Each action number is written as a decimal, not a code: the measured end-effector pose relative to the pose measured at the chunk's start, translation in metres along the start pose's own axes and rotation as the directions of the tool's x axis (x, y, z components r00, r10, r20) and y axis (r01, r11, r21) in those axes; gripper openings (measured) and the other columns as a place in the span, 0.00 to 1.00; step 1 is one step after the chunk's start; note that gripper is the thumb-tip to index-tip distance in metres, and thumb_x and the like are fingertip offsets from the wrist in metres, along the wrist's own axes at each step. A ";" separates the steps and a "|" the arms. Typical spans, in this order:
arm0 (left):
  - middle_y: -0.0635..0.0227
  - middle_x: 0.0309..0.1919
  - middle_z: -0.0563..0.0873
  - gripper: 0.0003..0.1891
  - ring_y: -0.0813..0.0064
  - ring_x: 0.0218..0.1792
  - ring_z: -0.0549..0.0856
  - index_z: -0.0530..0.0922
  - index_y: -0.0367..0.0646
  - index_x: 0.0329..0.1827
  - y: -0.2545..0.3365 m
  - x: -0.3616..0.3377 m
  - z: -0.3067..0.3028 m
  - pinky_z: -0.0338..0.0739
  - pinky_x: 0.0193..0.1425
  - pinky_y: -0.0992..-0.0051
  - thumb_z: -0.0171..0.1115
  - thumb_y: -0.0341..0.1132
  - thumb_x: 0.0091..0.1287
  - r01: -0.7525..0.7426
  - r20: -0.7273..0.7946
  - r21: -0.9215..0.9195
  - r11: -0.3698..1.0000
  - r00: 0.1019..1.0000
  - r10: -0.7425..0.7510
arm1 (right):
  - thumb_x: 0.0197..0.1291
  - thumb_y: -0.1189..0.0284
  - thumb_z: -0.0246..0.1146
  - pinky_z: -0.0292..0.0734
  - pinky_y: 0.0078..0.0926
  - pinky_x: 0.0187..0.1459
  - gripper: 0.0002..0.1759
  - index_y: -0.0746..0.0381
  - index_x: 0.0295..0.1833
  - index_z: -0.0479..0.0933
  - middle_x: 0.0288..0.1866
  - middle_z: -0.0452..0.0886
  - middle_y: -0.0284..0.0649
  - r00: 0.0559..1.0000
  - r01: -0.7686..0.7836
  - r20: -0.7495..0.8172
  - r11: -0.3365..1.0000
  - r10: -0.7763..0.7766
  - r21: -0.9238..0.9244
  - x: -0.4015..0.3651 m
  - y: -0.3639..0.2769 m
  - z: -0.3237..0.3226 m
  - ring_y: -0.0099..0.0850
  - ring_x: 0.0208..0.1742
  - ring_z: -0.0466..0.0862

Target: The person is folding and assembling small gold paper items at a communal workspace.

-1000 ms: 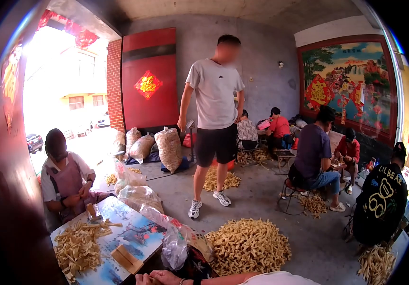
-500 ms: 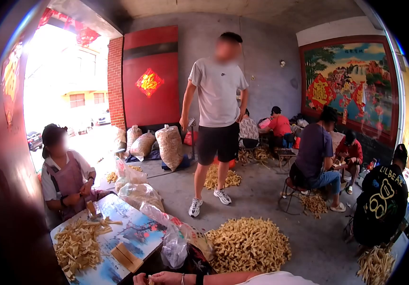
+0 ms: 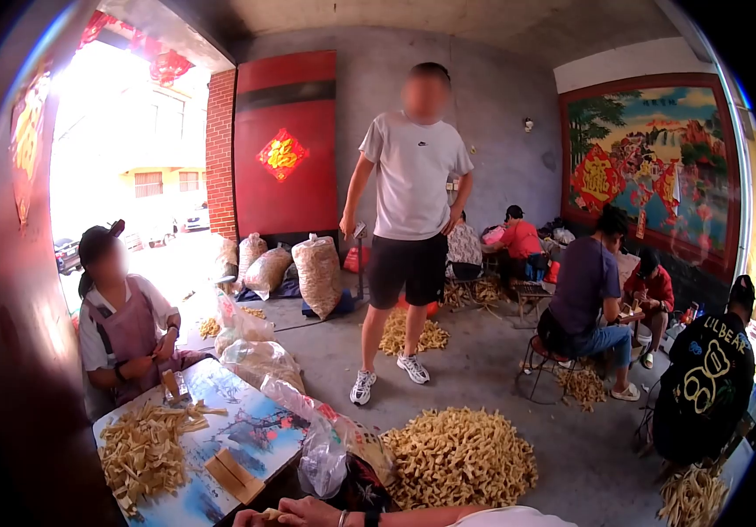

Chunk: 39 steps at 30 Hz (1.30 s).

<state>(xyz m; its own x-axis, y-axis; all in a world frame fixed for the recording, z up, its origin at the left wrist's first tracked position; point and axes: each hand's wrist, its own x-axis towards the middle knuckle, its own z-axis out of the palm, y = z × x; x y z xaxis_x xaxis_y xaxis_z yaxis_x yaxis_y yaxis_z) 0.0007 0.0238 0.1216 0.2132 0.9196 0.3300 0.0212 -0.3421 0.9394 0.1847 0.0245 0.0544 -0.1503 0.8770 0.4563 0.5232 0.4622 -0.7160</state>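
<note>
At the bottom edge, my right hand (image 3: 307, 511) reaches in from the right, with a bracelet and a black band at the wrist. Its fingers are closed on a small pale yellow strip (image 3: 270, 515). My left hand (image 3: 245, 519) is just beside it, mostly cut off by the frame, and appears closed on the same strip. Both hands are close to the front corner of a painted table (image 3: 250, 386). On that table lie a heap of loose yellow strips (image 3: 142, 452) and a wooden block-like tool (image 3: 235, 475).
A large pile of knotted yellow pieces (image 3: 461, 458) covers the floor right of a plastic bag (image 3: 323, 461). A person (image 3: 123, 325) sits across the table. Another person (image 3: 413, 184) stands mid-room. Several others sit working on the right. Full sacks (image 3: 317, 274) stand behind.
My hands have shifted slightly, the left one moving left and lower, and more of the pale strip shows between them. The view has moved slightly; the standing person's head has turned.
</note>
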 end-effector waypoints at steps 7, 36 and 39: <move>0.57 0.43 0.82 0.14 0.61 0.51 0.81 0.79 0.35 0.57 -0.001 -0.015 0.014 0.78 0.54 0.70 0.55 0.26 0.69 -0.107 0.073 -0.068 0.992 0.991 0.112 | 0.69 0.65 0.57 0.77 0.44 0.33 0.10 0.61 0.43 0.71 0.29 0.80 0.51 0.990 -0.125 -0.085 0.976 0.111 -0.178 -0.002 -0.014 0.007 0.51 0.36 0.83; 0.60 0.23 0.81 0.10 0.70 0.25 0.78 0.80 0.36 0.34 0.015 -0.009 0.020 0.73 0.32 0.68 0.64 0.34 0.69 -0.055 0.041 0.130 0.990 0.998 0.050 | 0.73 0.58 0.54 0.77 0.38 0.29 0.16 0.61 0.43 0.76 0.26 0.81 0.46 0.983 -0.119 -0.130 0.990 0.128 0.078 0.024 -0.006 -0.005 0.43 0.28 0.84; 0.63 0.24 0.81 0.09 0.76 0.26 0.77 0.80 0.36 0.35 0.005 -0.002 0.019 0.73 0.33 0.71 0.64 0.33 0.69 -0.062 0.021 0.121 0.991 0.998 0.060 | 0.73 0.57 0.56 0.74 0.25 0.26 0.15 0.58 0.45 0.75 0.27 0.79 0.35 0.975 -0.221 0.069 0.915 0.211 0.337 0.029 -0.008 -0.010 0.27 0.23 0.80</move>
<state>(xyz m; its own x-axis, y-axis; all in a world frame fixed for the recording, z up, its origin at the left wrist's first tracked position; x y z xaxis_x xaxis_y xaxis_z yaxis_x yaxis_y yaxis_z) 0.0190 0.0171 0.1238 0.2341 0.8933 0.3836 0.1259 -0.4191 0.8991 0.1842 0.0448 0.0786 -0.0940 0.9616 0.2578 0.2298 0.2729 -0.9342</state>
